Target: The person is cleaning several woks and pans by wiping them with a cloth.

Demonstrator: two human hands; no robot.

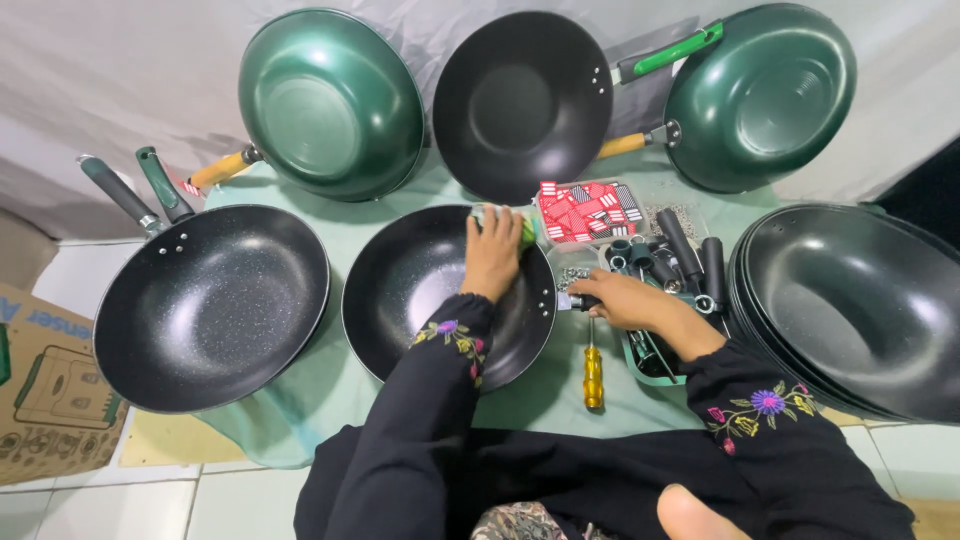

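A black wok [420, 290] lies on the pale green cloth in front of me. My left hand [494, 252] rests on its far rim, pressing down on a green handle piece [527, 231]. My right hand [618, 298] grips a small dark part at the wok's right rim, where screws show. A yellow-handled screwdriver [593, 372] lies on the cloth just below that hand.
A handled black wok [210, 305] lies at left. Two green woks [330, 100] [762, 95] and a black one [522, 100] lean at the back. A stack of black woks [860, 310] sits at right. A tray of black handles [690, 262], a red-and-white box [588, 212], a cardboard box [45, 390].
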